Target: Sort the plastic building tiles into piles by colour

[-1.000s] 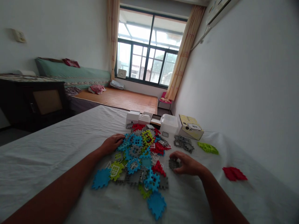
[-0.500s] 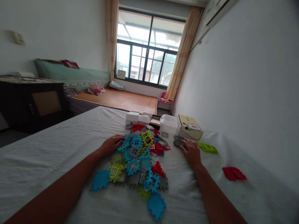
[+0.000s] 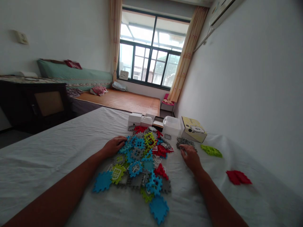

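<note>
Pale, wrinkled cloth [image 3: 80, 138] spreads before a bright window [image 3: 152, 47]. Grey toothed pieces [image 3: 185, 141] lie clustered and flat just ahead of the loosely bent right hand [image 3: 191, 156], the nearer one; the left hand [image 3: 115, 146] rests at the multicoloured pile [image 3: 137, 153]'s left edge. Whether either grips anything, I cannot tell.

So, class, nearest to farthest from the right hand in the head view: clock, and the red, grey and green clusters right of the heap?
1. Grey cluster: just ahead
2. Green cluster: right side
3. Red cluster: farther right
4. Clock: far back
</note>
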Demonstrator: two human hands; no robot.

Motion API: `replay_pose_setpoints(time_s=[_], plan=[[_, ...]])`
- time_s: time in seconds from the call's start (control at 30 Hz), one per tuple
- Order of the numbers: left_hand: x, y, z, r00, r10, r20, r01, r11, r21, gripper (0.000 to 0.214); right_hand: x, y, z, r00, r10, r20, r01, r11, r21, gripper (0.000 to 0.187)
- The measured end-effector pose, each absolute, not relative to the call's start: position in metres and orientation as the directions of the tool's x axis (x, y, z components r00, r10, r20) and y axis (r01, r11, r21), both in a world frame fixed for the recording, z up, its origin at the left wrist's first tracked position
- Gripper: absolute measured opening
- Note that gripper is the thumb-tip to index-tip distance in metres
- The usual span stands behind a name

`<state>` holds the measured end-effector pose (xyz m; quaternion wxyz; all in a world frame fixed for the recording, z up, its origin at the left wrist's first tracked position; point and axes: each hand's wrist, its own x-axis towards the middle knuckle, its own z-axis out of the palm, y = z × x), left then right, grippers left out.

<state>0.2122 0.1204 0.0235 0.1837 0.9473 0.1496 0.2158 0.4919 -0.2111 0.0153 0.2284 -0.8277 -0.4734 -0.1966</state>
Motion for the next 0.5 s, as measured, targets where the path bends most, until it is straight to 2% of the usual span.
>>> replay_pose_setpoints(time_s=[0.1,0.17,0.4,0.5], plan=[[0.213,0.122,0.022,0.859,0.366,0.357,0.203,-0.885,0.418,0.038,0.479,-0.203,0.012,0.392,0.795,0.464,0.92,-0.348,-0.181,0.036],[0.213,0.124,0.02,0.857,0.371,0.357,0.206,-0.883,0.423,0.038,0.475,-0.199,0.006,0.388,0.823,0.416,0.922,-0.347,-0.173,0.041],[0.212,0.123,0.021,0.861,0.357,0.361,0.202,-0.893,0.402,0.039,0.475,-0.203,0.0,0.395,0.845,0.362,0.918,-0.343,-0.2,0.045],[0.213,0.123,0.021,0.863,0.353,0.362,0.199,-0.895,0.399,0.039,0.467,-0.202,0.011,0.404,0.828,0.389,0.914,-0.347,-0.211,0.043]])
